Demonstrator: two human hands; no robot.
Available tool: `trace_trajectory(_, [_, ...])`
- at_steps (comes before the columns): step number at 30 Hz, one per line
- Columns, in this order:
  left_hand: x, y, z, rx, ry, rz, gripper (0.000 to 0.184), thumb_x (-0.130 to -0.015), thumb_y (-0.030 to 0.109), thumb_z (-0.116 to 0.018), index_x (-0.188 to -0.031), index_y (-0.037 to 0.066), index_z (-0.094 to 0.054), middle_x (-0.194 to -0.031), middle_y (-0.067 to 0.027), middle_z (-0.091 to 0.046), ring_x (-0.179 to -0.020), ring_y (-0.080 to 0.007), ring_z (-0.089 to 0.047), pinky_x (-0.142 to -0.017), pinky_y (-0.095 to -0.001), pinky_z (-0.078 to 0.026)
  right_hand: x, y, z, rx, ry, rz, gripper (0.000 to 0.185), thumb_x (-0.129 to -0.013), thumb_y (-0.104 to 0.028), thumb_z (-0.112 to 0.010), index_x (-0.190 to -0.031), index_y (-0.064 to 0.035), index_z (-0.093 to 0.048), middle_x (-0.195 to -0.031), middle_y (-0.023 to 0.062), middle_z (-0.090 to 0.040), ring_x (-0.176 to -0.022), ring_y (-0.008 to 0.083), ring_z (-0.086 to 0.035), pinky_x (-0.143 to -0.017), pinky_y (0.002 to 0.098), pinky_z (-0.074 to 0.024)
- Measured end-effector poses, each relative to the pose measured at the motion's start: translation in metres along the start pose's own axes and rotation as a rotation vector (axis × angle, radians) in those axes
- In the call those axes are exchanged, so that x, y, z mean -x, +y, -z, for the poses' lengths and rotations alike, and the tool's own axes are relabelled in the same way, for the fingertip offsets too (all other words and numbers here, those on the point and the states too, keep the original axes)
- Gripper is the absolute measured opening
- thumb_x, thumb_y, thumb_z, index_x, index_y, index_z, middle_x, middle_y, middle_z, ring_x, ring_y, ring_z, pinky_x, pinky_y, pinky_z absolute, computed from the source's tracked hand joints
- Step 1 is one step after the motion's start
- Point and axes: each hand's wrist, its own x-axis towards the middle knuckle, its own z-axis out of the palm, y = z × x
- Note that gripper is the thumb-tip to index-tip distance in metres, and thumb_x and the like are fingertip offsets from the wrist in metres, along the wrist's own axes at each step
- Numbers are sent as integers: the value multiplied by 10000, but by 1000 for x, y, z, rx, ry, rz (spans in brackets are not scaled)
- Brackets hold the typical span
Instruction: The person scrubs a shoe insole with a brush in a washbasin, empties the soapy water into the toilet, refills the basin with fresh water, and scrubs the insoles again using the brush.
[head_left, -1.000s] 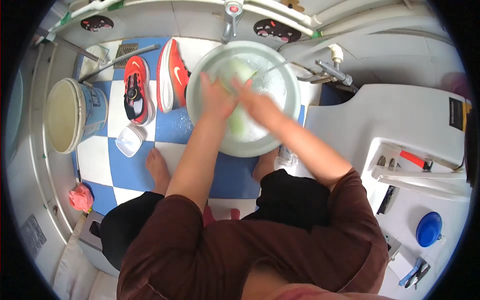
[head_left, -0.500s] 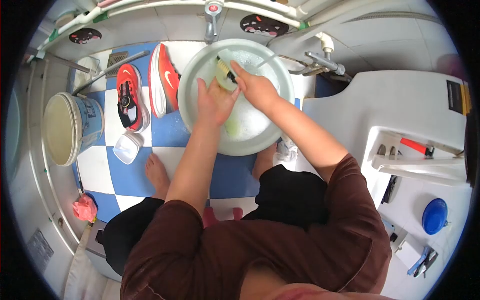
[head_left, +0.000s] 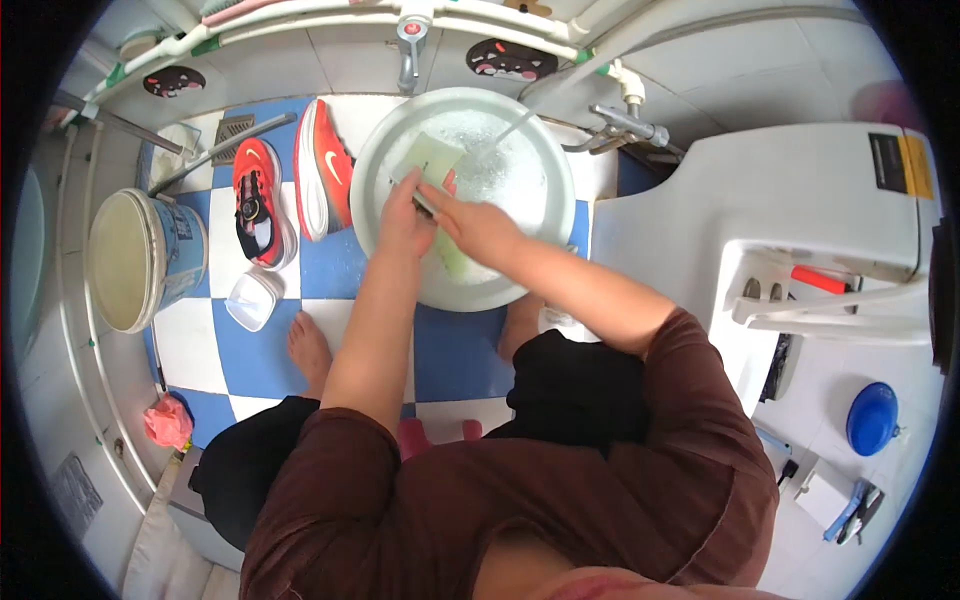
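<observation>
Since the earlier frame we see the right hand [head_left: 482,228] bring the brush [head_left: 423,206] nearer to us and leftward, where it meets the left hand [head_left: 403,222] over the left half of the basin [head_left: 365,235]. Our right grip closes on the brush, of which only a dark bit shows between the hands. A pale green piece [head_left: 430,153] now shows flat in the basin's far left part, beside our left fingertips; we cannot tell whether the left grip holds it. White suds [head_left: 510,195] fill much of the basin. Just left of the basin we have a red sneaker [head_left: 320,180] on its side, with a second sneaker [head_left: 262,205] farther left. A white tub [head_left: 254,298] and a bucket [head_left: 125,262] stand left of the basin too, the bucket farthest.
</observation>
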Motion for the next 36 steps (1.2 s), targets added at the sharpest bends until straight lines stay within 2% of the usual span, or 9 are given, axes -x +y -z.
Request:
trace_trajectory(5, [8,-6,-17,41,69,-1,375,-930,167,-529,-1254,6,-429,-1214,-154,-506,-1057,-311,-551,-891,-443,-514,18,1,52,453,330,303,355,-909,-203,-538,-1262,-162,-539,-1003,185,-623,-901,352,-611,-756,406,-499])
trace_trajectory(9, [36,9,-47,64,98,-38,366,-911,169,-565,-1220,24,-433,-1162,-145,-517,-976,-311,-581,-813,-425,-536,80,-82,189,-24,1016,388,288,-934,-166,-540,-1203,-69,-574,-1073,118,-622,-894,206,-621,-744,278,-487])
trace_trajectory(13, [62,13,-63,82,57,-86,401,-885,174,-609,-1213,18,-438,-1175,-144,-508,-973,-310,-587,-784,-404,-554,95,-101,307,-194,1530,504,353,-849,-125,-543,-1185,-21,-562,-1051,131,-606,-943,191,-589,-789,326,-478])
trace_trajectory(22, [117,20,-75,120,72,-59,403,-893,188,-600,-1226,14,-453,-1182,-149,-537,-1015,-316,-581,-812,-387,-556,106,-165,343,-44,1301,202,505,-814,-146,-530,-1287,9,-445,-1164,207,-550,-1079,267,-541,-850,347,-462])
trace_trajectory(28, [125,17,-79,150,-76,-97,367,-913,226,-582,-1187,5,-479,-1152,-144,-558,-1019,-280,-580,-860,-394,-531,81,-145,330,555,1336,457,387,-894,-255,-562,-1221,-54,-513,-1050,221,-592,-933,274,-601,-851,354,-470])
trace_trajectory(29, [126,18,-80,160,-88,-99,369,-915,236,-580,-1186,6,-480,-1152,-143,-560,-1021,-277,-579,-864,-385,-530,113,-168,298,436,1061,371,508,-833,-212,-568,-1289,-17,-462,-1233,222,-520,-1133,358,-503,-933,401,-416])
trace_trajectory(31, [131,19,-86,186,-114,-107,376,-918,254,-575,-1185,6,-481,-1151,-141,-562,-1020,-269,-579,-859,-375,-532,113,-143,214,546,931,405,527,-799,-292,-608,-1229,-4,-513,-1030,258,-618,-963,390,-596,-830,433,-477])
trace_trajectory(32, [136,20,-91,199,-129,-115,381,-919,262,-573,-1185,5,-481,-1150,-140,-562,-1017,-266,-580,-850,-374,-535,123,-142,178,345,481,313,559,-847,-376,-577,-1262,-14,-480,-1038,262,-614,-981,401,-586,-838,445,-473])
trace_trajectory(36, [145,15,-97,185,-257,-137,414,-917,275,-582,-1236,48,-448,-1203,-133,-527,-1068,-274,-543,-907,-402,-475,128,-110,82,124,318,-14,437,-914,-409,-515,-1123,-26,-546,-912,156,-638,-809,266,-635,-707,372,-501])
